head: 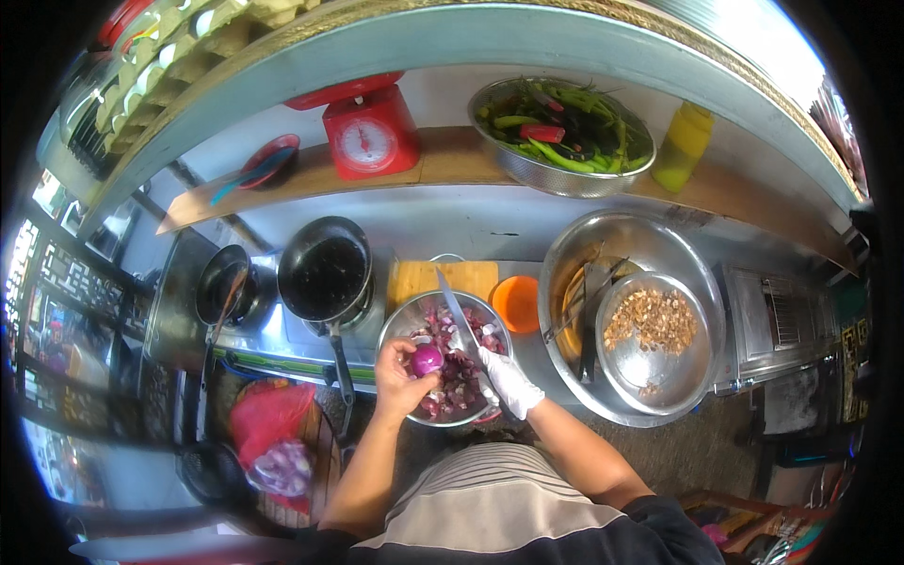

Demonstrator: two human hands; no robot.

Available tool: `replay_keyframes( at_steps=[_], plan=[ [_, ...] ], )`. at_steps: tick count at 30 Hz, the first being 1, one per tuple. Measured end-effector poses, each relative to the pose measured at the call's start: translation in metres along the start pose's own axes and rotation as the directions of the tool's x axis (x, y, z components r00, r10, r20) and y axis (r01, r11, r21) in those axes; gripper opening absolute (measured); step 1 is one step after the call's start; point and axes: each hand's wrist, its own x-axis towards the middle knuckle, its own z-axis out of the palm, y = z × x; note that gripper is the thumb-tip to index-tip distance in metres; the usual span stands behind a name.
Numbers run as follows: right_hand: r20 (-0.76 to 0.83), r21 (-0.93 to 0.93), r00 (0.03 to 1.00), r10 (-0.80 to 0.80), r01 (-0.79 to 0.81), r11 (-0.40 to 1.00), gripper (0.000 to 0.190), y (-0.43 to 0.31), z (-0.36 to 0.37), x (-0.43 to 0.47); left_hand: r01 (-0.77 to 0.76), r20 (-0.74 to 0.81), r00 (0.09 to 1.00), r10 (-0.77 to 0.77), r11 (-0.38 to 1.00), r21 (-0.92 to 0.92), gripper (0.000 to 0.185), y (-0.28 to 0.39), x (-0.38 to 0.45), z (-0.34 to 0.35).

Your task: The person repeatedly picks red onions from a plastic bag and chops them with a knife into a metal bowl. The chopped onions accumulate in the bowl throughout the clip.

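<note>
Between the fingers and thumb of my bare left hand (397, 378) is a peeled purple onion (426, 360), held over the left part of a steel bowl (390, 319). Chopped or peeled purple onion pieces (452, 385) lie in that bowl. My right hand (510, 385), in a white glove, grips a kitchen knife (458, 309) whose blade points up and away across the bowl. The blade is apart from the onion. Behind the bowl lies a wooden cutting board (417, 277), and an orange round container (517, 304) stands to its right.
A wide steel basin (565, 236) on the right holds utensils and a smaller bowl (653, 381) with brown bits. Two black pans (325, 265) sit on the stove at left. The shelf above bears a red scale (371, 138), a colander (565, 182) of green vegetables and a yellow bottle (684, 148).
</note>
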Motion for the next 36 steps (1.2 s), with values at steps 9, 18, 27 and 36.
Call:
replay_keyframes(
  at_steps=[9, 18, 27, 36],
  plan=[
    [0.014, 0.064, 0.995, -0.094, 0.093, 0.994, 0.037, -0.006, 0.004, -0.013, -0.021, 0.017, 1.0, 0.015, 0.882, 0.471, 0.053, -0.026, 0.001, -0.026],
    [0.163, 0.109, 0.982, -0.09, 0.073, 0.991, 0.04, 0.017, 0.018, -0.001, -0.228, 0.099, 0.971, 0.216, 0.736, 0.638, 0.049, -0.01, 0.002, 0.006],
    [0.088, 0.132, 0.995, -0.053, 0.041, 0.99, 0.032, -0.003, 0.004, -0.005, -0.062, -0.001, 0.998, 0.063, 0.987, 0.146, 0.054, -0.025, -0.001, -0.003],
    [0.061, 0.139, 0.973, -0.221, 0.211, 0.968, 0.034, 0.009, -0.003, 0.003, 0.04, 0.04, 0.998, -0.05, 0.974, 0.222, 0.055, -0.04, 0.001, -0.016]
  ],
)
